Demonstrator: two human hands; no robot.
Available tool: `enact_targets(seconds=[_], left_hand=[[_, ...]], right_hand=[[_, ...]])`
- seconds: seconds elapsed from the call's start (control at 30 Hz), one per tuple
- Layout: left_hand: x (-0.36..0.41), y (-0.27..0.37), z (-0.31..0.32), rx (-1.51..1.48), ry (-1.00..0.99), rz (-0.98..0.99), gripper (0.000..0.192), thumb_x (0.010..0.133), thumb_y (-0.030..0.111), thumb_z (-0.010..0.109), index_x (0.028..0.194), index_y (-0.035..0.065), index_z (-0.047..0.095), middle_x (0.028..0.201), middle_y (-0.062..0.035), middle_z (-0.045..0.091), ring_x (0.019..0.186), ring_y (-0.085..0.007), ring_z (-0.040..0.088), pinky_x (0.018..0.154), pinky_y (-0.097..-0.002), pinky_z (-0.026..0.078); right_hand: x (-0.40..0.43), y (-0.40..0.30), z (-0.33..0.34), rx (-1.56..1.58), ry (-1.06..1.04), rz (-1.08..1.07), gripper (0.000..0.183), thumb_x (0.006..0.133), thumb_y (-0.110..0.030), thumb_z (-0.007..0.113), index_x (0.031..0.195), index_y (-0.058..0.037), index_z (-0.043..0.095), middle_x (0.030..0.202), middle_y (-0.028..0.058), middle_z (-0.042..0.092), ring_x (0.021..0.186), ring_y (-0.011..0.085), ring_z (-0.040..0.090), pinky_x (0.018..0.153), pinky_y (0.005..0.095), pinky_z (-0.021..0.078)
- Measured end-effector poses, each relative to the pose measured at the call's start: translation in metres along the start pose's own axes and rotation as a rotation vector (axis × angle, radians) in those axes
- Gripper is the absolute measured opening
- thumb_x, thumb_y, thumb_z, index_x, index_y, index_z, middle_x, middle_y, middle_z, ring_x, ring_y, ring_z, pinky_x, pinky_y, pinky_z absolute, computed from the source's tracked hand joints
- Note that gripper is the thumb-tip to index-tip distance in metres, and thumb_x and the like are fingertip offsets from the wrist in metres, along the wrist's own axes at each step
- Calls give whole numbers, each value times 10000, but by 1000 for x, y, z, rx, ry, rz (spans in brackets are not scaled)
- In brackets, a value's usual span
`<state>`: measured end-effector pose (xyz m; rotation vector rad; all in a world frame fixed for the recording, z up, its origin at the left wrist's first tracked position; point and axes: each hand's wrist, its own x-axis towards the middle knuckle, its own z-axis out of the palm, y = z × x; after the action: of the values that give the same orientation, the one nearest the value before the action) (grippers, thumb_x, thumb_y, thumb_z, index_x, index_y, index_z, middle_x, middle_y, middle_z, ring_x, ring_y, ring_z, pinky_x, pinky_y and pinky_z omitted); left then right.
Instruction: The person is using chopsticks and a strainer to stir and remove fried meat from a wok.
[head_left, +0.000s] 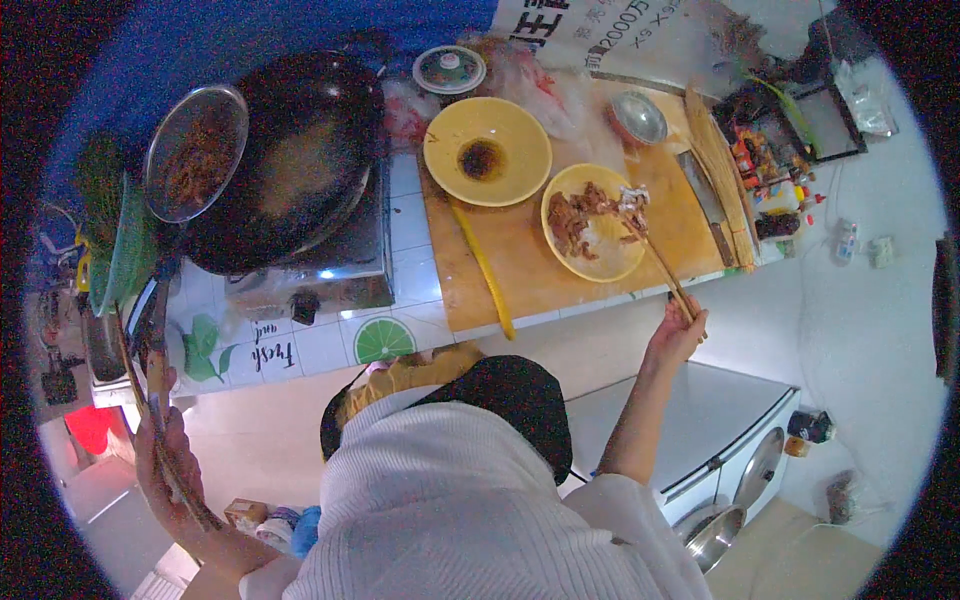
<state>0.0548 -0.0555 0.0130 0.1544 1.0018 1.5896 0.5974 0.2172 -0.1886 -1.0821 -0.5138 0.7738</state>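
At the left, my left hand (166, 454) grips the long handle of a round metal strainer (225, 112). Brown cooked pieces (199, 154) lie in the strainer, which tilts over the left rim of a black wok (322, 97). My right hand (677, 330) holds a pair of wooden chopsticks (664, 266) at the counter's front edge. Their tips reach into a yellow bowl (598, 270) at a pale, shiny piece of meat (634, 202). More brown meat pieces (568, 225) are in that bowl. The wok's bottom looks brownish; its contents are unclear.
The wok sits on a stove (337, 281). On the wooden board (487, 262) are a larger yellow bowl (450, 176) with dark sauce, a yellow strip (480, 262), a metal bowl (637, 118), a knife (701, 187) and a straw brush (724, 180). A green mesh basket (116, 247) stands left.
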Motion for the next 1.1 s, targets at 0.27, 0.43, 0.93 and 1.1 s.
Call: enact_targets(seconds=[0.27, 0.43, 0.93, 1.1], left_hand=[[5, -4, -21, 551, 488, 359, 310, 842, 138, 477, 1118, -3, 460, 784, -49, 506, 636, -88, 451, 520, -195, 364], [13, 10, -21, 650, 560, 315, 382, 829, 233, 510, 1096, -32, 448, 642, 28, 415, 481, 5, 338, 372, -116, 234], [18, 26, -57, 871, 262, 675, 332, 830, 128, 482, 1093, -74, 460, 1115, -211, 484, 1052, -192, 491, 854, -230, 422], [15, 39, -53, 377, 333, 385, 320, 814, 125, 512, 1060, -75, 468, 1137, -221, 473, 1084, -204, 466, 878, -231, 409]], right_hand=[[-21, -7, -4, 18, 32, 19, 371, 901, -287, 392, 910, 63, 516, 817, 122, 556, 710, 194, 542, 637, 269, 474], [-30, 7, -17, -4, -6, -20, 378, 905, -285, 380, 907, 67, 516, 800, 124, 551, 701, 185, 541, 632, 265, 479], [-49, -2, -10, 106, 73, -90, 401, 897, -306, 385, 949, 71, 513, 798, 140, 556, 699, 205, 544, 657, 287, 470], [-52, -2, -3, 72, -14, -108, 399, 900, -306, 372, 944, 64, 514, 783, 136, 564, 639, 198, 556, 587, 275, 495]])
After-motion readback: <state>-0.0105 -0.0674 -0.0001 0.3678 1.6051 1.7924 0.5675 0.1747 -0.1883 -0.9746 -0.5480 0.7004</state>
